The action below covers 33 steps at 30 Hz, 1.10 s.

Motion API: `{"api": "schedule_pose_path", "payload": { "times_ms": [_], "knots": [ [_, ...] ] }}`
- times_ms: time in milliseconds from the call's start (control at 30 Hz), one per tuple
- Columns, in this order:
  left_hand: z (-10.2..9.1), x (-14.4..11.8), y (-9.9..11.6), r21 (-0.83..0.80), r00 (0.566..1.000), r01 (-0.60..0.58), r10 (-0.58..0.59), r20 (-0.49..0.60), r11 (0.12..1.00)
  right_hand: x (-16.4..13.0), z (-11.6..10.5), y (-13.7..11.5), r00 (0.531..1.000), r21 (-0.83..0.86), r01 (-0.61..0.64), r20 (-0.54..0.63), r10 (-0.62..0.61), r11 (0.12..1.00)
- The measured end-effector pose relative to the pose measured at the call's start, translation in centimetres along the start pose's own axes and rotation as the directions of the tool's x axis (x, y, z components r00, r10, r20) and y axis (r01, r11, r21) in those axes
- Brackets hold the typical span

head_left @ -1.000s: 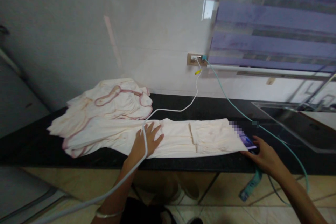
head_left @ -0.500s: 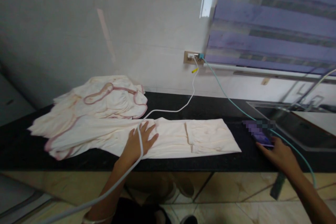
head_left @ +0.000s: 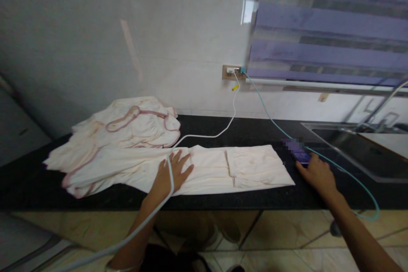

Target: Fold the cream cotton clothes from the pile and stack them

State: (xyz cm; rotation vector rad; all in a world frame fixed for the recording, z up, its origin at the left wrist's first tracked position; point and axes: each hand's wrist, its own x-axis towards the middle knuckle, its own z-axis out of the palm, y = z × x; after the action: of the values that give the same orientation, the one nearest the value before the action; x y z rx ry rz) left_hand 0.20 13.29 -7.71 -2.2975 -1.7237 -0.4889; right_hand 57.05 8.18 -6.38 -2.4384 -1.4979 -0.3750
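Note:
A cream-white garment (head_left: 204, 174) with pink trim lies stretched along the black counter, its right end folded over. My left hand (head_left: 172, 174) rests flat on the middle of it with fingers spread. A white cord (head_left: 170, 170) passes over the back of that hand. Near the garment's right end, my right hand (head_left: 317, 174) grips the near end of a phone (head_left: 299, 155) with a purple-lit screen. The phone lies on or just above the counter; I cannot tell which. Part of the phone is blurred out, and most of the right fingers are hidden.
Another cream garment (head_left: 143, 127) with pink trim lies heaped at the back left. A wall socket (head_left: 234, 72) holds two plugs. From it a teal cable (head_left: 267, 112) runs towards the phone. A sink (head_left: 357, 157) with a tap is at the right.
My right hand and the phone have moved left and slightly back, closer to the folded garment. The teal cable has shifted with them. My left hand stays on the cloth.

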Motion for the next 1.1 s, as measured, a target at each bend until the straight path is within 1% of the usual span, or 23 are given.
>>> {"api": "schedule_pose_path", "payload": {
  "times_ms": [67,133,167,233,267,300,333,400,433,500,567,633,667,733,800,867,933,967,1033,1100],
  "knots": [
    [-0.4,-0.1,0.1,-0.010,1.000,-0.015,0.015,0.004,1.000,-0.5,0.0,-0.7,0.999,-0.027,-0.016,-0.030,0.015,1.000],
    [-0.7,-0.2,0.2,-0.016,1.000,-0.026,0.026,0.011,1.000,-0.9,-0.2,-1.1,0.994,-0.027,-0.018,-0.112,0.015,0.999],
    [-0.9,-0.2,0.2,-0.018,0.999,-0.028,0.028,0.014,0.999,-1.1,-0.4,-1.3,0.985,-0.020,0.000,-0.174,-0.003,1.000],
    [-1.0,-0.2,0.4,-0.016,1.000,-0.021,0.021,0.020,1.000,-1.5,-0.8,-1.9,0.950,0.020,0.073,-0.307,-0.063,0.997],
    [-1.1,-0.2,0.5,-0.014,1.000,-0.013,0.013,0.022,1.000,-1.8,-1.1,-2.3,0.931,0.061,0.117,-0.354,-0.088,0.991],
    [-1.1,-0.2,0.6,-0.011,1.000,-0.003,0.003,0.024,1.000,-2.1,-1.3,-2.7,0.923,0.122,0.155,-0.370,-0.100,0.980],
    [-1.2,-0.2,0.7,-0.009,1.000,0.008,-0.008,0.024,1.000,-2.5,-1.5,-3.2,0.931,0.202,0.173,-0.353,-0.093,0.964],
    [-1.3,-0.1,0.8,-0.010,0.999,0.027,-0.026,0.024,1.000,-3.3,-1.8,-4.3,0.970,0.358,0.132,-0.238,-0.046,0.925],
    [-1.4,-0.1,0.9,-0.015,0.999,0.031,-0.030,0.023,0.999,-3.5,-1.9,-4.8,0.987,0.400,0.096,-0.160,-0.033,0.911],
    [-1.6,-0.1,1.0,-0.031,0.999,0.024,-0.023,0.022,0.999,-3.4,-2.2,-5.7,0.999,0.399,0.044,-0.023,-0.038,0.916],
    [-1.8,-0.1,1.0,-0.049,1.000,0.004,-0.003,0.022,0.999,-2.6,-2.6,-6.5,0.991,0.360,0.044,0.101,-0.086,0.932],
    [-1.9,-0.1,1.0,-0.054,1.000,-0.007,0.008,0.024,0.999,-1.4,-2.9,-7.4,0.962,0.370,0.049,0.233,-0.143,0.928],
    [-1.9,-0.1,0.9,-0.050,1.000,-0.005,0.006,0.025,0.999,-0.8,-3.0,-7.9,0.946,0.395,0.044,0.280,-0.166,0.918],
    [-1.8,-0.1,0.8,-0.038,1.000,0.003,-0.002,0.028,0.999,0.2,-3.0,-8.9,0.934,0.460,0.021,0.307,-0.181,0.888],
    [-1.6,-0.1,0.6,-0.026,0.999,0.005,-0.004,0.033,1.000,0.7,-2.7,-9.6,0.943,0.530,-0.009,0.286,-0.168,0.848],
    [-1.2,0.0,0.6,-0.016,0.999,0.003,-0.003,0.039,1.000,0.6,-2.3,-9.8,0.947,0.593,-0.039,0.279,-0.159,0.805],
    [-0.9,0.1,0.7,0.004,0.999,0.016,-0.016,0.041,1.000,0.2,-2.1,-9.3,0.951,0.658,-0.053,0.262,-0.162,0.751],
    [-0.8,0.1,0.9,0.019,0.999,0.030,-0.031,0.038,0.999,-0.2,-2.0,-8.9,0.955,0.701,-0.059,0.248,-0.166,0.710],
    [-0.9,0.4,1.3,0.047,0.997,0.068,-0.069,0.022,0.997,-0.9,-2.0,-8.2,0.959,0.798,-0.093,0.232,-0.161,0.596],
    [-1.5,0.6,2.0,0.049,0.996,0.087,-0.087,0.005,0.995,-1.3,-1.8,-7.6,0.957,0.862,-0.158,0.253,-0.140,0.481]
  ]
}}
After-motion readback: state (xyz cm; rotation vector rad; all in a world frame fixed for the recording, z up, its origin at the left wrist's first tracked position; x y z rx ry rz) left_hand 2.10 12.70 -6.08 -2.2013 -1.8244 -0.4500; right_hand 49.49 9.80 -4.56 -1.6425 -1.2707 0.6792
